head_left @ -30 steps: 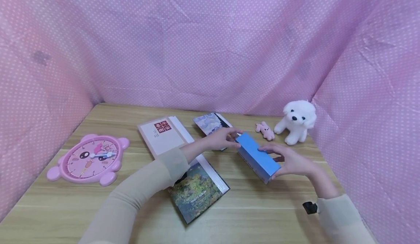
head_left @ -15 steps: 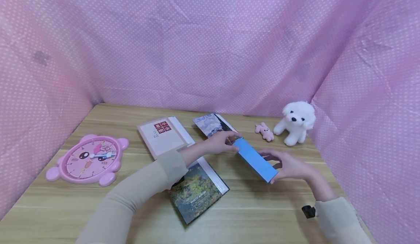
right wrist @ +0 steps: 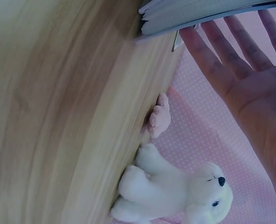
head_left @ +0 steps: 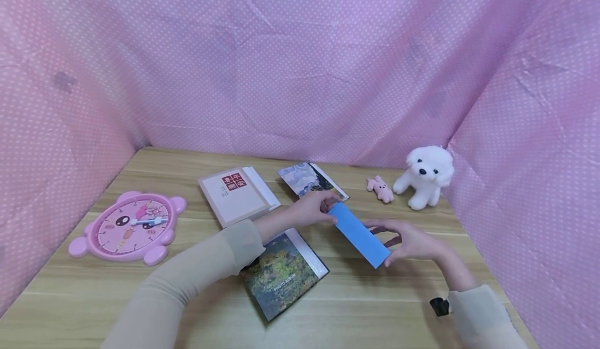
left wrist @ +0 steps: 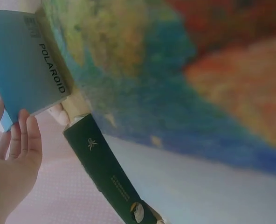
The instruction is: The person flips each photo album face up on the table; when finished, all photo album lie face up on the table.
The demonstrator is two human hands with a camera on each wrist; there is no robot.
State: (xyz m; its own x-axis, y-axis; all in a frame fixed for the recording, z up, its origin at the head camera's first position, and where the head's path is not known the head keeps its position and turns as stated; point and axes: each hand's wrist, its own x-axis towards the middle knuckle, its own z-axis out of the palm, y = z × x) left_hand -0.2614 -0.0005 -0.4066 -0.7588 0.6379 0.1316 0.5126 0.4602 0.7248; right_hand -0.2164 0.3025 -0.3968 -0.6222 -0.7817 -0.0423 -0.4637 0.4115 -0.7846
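A blue photo album (head_left: pixel 360 234) stands on edge with its plain spine upward, slanting between the two hands over the table's right middle. Its side reads POLAROID in the left wrist view, and its page edges show in the right wrist view. My left hand (head_left: pixel 311 208) holds the far left end, fingertips and thumb at the spine's edges. At the near right end my right hand (head_left: pixel 412 242) holds it, thumb at the corner and fingers along the far side. Behind the left hand lies an album with a swirling painted cover (head_left: pixel 304 178), partly covered by that hand.
A cream album (head_left: pixel 234 200) and a garden-picture photo album (head_left: pixel 283 276) lie left of the blue one, under the left forearm. A pink toy clock (head_left: pixel 133 226) is at far left. A pink small plush (head_left: pixel 380 189) and white plush dog (head_left: pixel 424 177) sit back right.
The blue album has turned from showing its lettered side to spine up, and has shifted slightly left and nearer. Both hands moved with it, uncovering more of the painted album behind.
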